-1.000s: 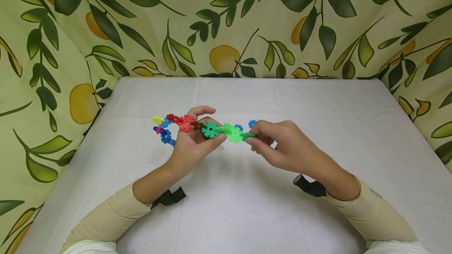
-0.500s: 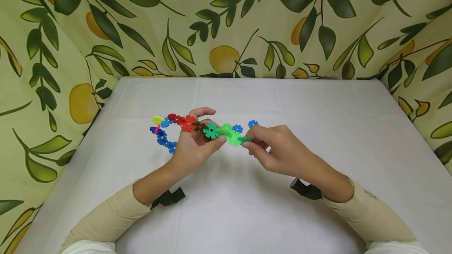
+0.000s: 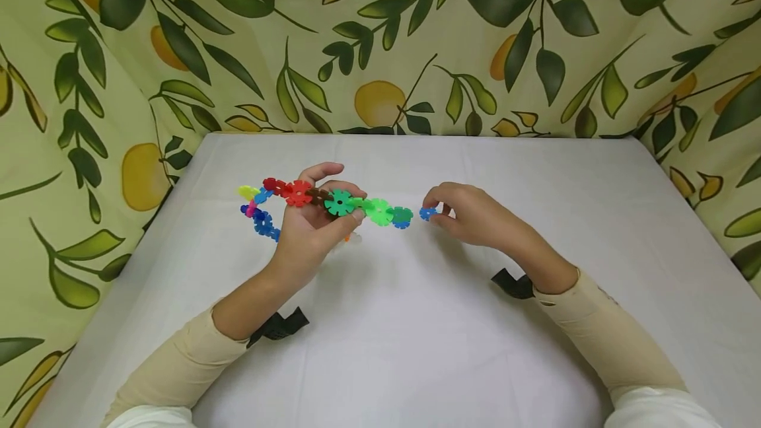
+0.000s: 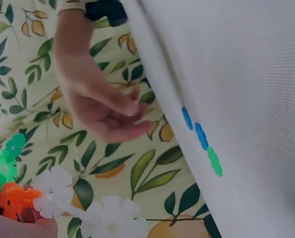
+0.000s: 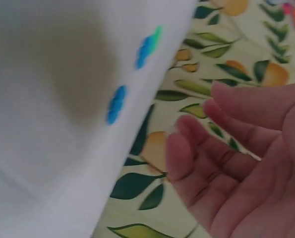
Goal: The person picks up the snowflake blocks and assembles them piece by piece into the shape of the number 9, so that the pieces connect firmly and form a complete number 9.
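Observation:
My left hand (image 3: 308, 226) holds a chain of flower-shaped interlocking plastic discs (image 3: 298, 193) above the table, thumb on a green part. The chain curves from yellow, blue and red through brown to green, with a dark green disc (image 3: 401, 216) at its right end. White discs (image 4: 113, 221) and an orange one (image 4: 11, 199) hang below that hand in the left wrist view. My right hand (image 3: 475, 212) hovers by a loose blue disc (image 3: 427, 214). In the right wrist view its fingers are parted and hold nothing, apart from the blue disc (image 5: 116, 105).
Another loose blue disc (image 4: 201, 136) and a light green one (image 4: 214, 161) lie on the white-covered table (image 3: 416, 335); the chain largely hides them in the head view. A leaf-and-fruit patterned cloth (image 3: 380, 38) hangs behind and at both sides.
My right hand has let go of the dark green disc at the chain's end and moved away to the loose blue disc. My left hand has shifted slightly up and left with the chain.

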The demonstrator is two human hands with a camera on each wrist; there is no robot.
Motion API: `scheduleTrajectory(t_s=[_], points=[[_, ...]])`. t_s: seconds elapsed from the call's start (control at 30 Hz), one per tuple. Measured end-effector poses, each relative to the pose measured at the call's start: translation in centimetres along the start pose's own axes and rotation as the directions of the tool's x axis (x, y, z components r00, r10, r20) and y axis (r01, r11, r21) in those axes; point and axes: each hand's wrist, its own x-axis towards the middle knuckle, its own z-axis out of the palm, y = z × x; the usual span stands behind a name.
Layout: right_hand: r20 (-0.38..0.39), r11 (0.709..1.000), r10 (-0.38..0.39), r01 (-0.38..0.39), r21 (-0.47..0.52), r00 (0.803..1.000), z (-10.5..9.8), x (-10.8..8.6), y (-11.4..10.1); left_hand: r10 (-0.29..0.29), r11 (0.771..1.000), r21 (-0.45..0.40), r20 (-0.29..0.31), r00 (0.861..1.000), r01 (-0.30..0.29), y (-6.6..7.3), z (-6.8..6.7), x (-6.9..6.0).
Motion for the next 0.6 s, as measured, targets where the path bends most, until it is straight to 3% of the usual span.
scheduleTrajectory(t_s=[0.07,0.17,0.37,0.5,0.6], points=[[0.077,0.993,0.103,-0.098,-0.065,0.992,0.6,1.1,0.9,-0.015,1.0,-0.014,0.004,1.0,0.015,0.0,0.0,-0.1],[0.176,0.976,0.195,-0.174,-0.132,0.965,1.3,2.5,2.0,-0.029,0.999,-0.029,0.011,1.0,0.029,-0.1,0.0,-0.1],[0.29,0.975,0.214,-0.187,-0.117,0.933,1.7,3.8,3.3,-0.056,0.997,-0.051,0.026,0.998,0.057,-0.3,0.0,-0.1],[0.323,0.985,0.172,-0.17,-0.034,0.931,1.6,3.0,3.0,-0.064,0.996,-0.053,0.03,0.997,0.066,-0.4,0.1,0.0],[0.31,0.968,0.1,-0.164,0.19,0.946,1.1,2.0,2.2,-0.058,0.998,-0.036,0.025,0.998,0.059,-0.3,0.0,0.1]])
